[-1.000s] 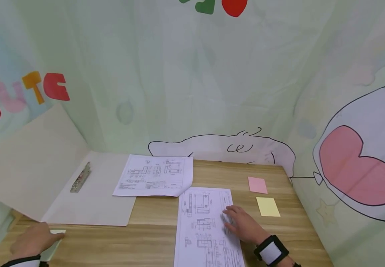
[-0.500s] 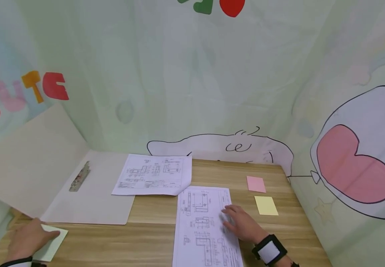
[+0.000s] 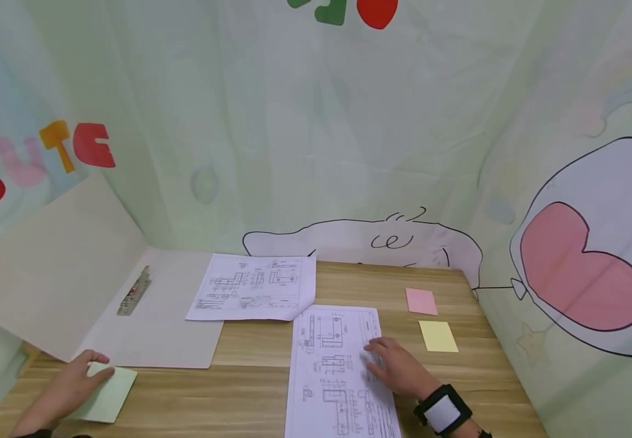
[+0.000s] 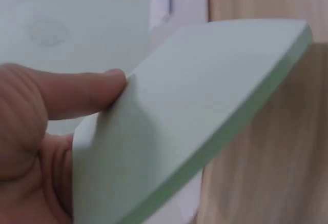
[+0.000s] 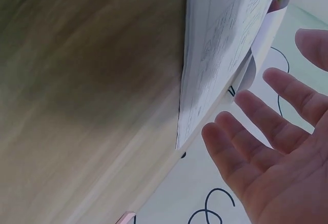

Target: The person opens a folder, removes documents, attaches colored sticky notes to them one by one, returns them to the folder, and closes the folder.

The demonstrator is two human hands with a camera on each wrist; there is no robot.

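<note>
At the lower left of the head view, my left hand grips a pale green sticky-note pad by its edge. The left wrist view shows the thumb on the top face of the pad and its thick green side tilted above the table. My right hand is over the right edge of a sheet with technical drawings, palm down. Seen from the right wrist, its fingers are spread and loosely bent, holding nothing, beside the layered edge of the paper stack.
An open folder with a metal clip stands at the left, its cover raised. Another drawing sheet overlaps the folder's right side. Pink and yellow sticky notes lie at the right. A printed curtain rises behind the table.
My left hand has moved right and slightly up with the green pad, and more of the pad now shows. The right hand has stayed in place over the drawing.
</note>
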